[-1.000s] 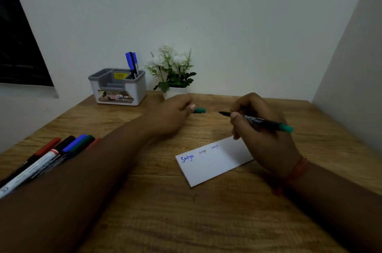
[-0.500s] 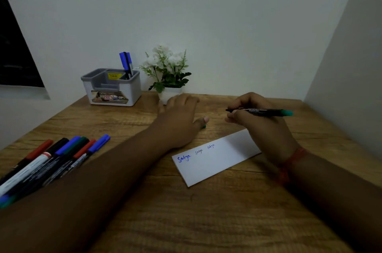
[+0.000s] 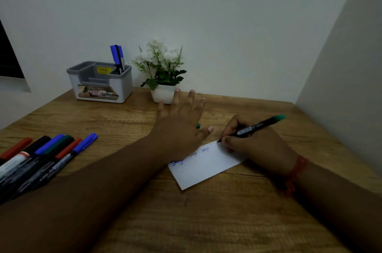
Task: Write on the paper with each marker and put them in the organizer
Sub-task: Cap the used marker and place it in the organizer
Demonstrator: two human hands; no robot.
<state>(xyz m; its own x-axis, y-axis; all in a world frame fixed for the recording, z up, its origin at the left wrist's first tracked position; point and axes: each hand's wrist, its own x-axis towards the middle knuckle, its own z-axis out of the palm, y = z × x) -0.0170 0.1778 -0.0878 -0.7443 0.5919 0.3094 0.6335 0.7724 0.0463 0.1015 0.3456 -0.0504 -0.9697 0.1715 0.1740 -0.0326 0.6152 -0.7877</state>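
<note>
A white slip of paper (image 3: 206,166) lies on the wooden table (image 3: 217,221) with three small written words along its top edge. My right hand (image 3: 254,143) grips an uncapped green marker (image 3: 256,127), its tip touching the paper's upper right part. My left hand (image 3: 182,126) lies flat with fingers spread, its heel on the paper's left end. The marker's green cap (image 3: 198,126) peeks out beside the left hand on the table. Several capped markers (image 3: 41,155) lie in a row at the left. The grey-and-white organizer (image 3: 101,84) at the back holds two blue markers (image 3: 117,58).
A small white pot of white flowers (image 3: 162,74) stands just beyond my left hand, right of the organizer. Walls close in the table at the back and right. A dark window is at the far left.
My left hand has set the green cap down and spread flat on the paper's end. My right hand has turned the marker and lowered its tip onto the paper.
</note>
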